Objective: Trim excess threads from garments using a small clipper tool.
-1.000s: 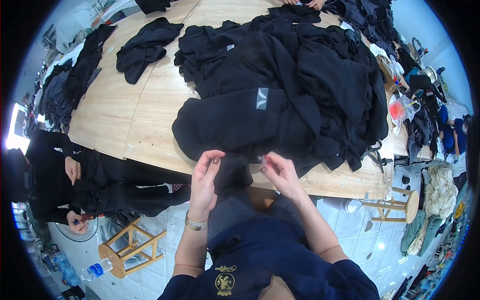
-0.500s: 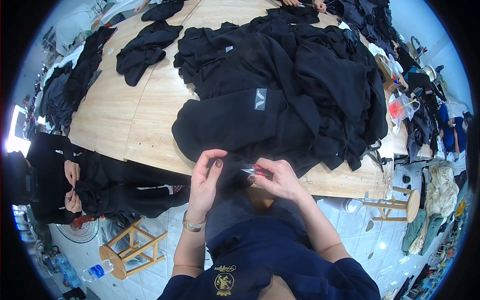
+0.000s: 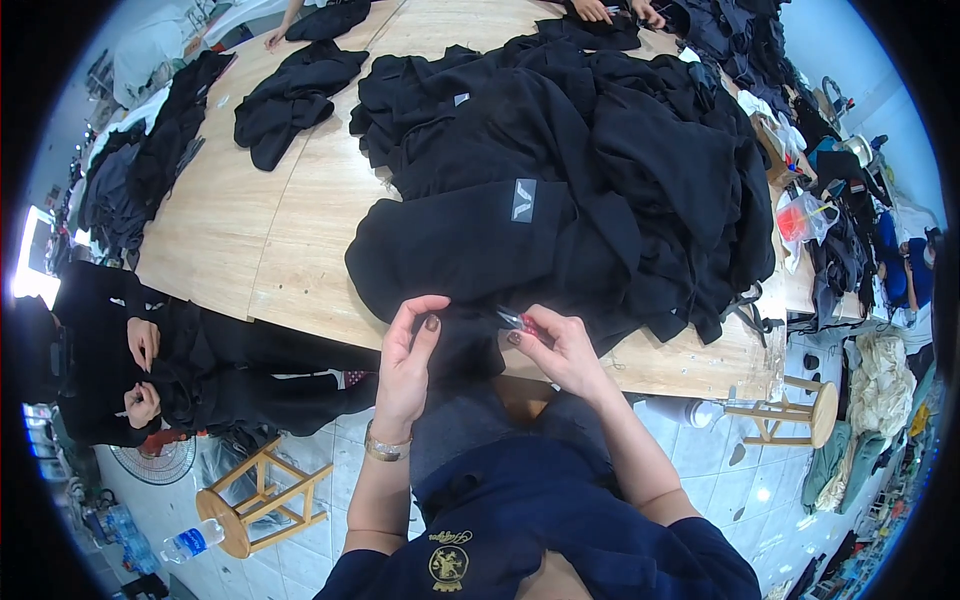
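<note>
A black garment (image 3: 455,245) with a grey patch bearing a light mark lies along the near side of a black cloth heap, its lower part dropping over the table edge toward my lap. My left hand (image 3: 405,365) curls around the near end of this cloth, thumb and forefinger bowed, the other fingers partly hidden. Small thread snips (image 3: 511,318) with red handles sit in my right hand (image 3: 565,350), gripped between thumb and fingers. Their blades point up and left, just above the cloth and a short way from my left hand.
The heap of black garments (image 3: 660,160) covers much of the wooden table (image 3: 225,230). At left, a person's hands (image 3: 143,375) work on black cloth. Other hands (image 3: 620,12) are at the far edge. Wooden stools (image 3: 232,520) stand on both sides; a drink bag (image 3: 803,217) hangs right.
My right hand has drawn slightly right, and the snips' blades have swung from pointing left to pointing up-left. My left hand barely shifts. The people's hands at the far edge have moved.
</note>
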`<state>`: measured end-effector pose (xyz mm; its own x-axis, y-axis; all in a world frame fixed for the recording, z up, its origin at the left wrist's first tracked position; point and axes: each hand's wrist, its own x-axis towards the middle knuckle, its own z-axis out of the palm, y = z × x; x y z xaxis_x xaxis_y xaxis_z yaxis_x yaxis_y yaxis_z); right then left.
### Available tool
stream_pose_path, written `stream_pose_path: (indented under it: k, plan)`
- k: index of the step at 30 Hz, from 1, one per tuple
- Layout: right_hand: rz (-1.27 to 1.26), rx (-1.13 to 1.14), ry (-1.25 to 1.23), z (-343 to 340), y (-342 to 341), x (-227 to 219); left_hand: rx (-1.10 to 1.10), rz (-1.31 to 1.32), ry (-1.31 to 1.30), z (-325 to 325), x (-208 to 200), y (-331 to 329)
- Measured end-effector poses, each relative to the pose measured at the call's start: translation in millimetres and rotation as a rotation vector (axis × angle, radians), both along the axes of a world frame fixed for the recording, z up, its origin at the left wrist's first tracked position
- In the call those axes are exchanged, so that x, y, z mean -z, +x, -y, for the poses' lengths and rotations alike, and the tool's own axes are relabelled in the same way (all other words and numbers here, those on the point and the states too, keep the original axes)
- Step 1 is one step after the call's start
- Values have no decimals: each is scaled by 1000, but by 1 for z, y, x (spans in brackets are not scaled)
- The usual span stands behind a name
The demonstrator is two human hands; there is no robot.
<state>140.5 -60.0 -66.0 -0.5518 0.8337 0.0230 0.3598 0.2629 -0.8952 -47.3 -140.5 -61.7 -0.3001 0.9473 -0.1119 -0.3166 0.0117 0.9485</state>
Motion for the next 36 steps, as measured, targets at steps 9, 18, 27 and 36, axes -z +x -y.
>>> stream_pose_path:
  k: [9, 18, 27, 36]
  plan:
    - [56, -182, 48, 0, 0, 0, -14, -20, -5, 0, -3, 0]
    - [93, -102, 352, 6, -7, -4, -3, -51, -8, 2, -4, 2]
    - [70, -72, 347, 7, -8, 1, -9, -8, -21, 2, 0, 1]
    - [-516, -77, -218, -4, -28, 21, 39, 0, -4, 1, -4, 5]
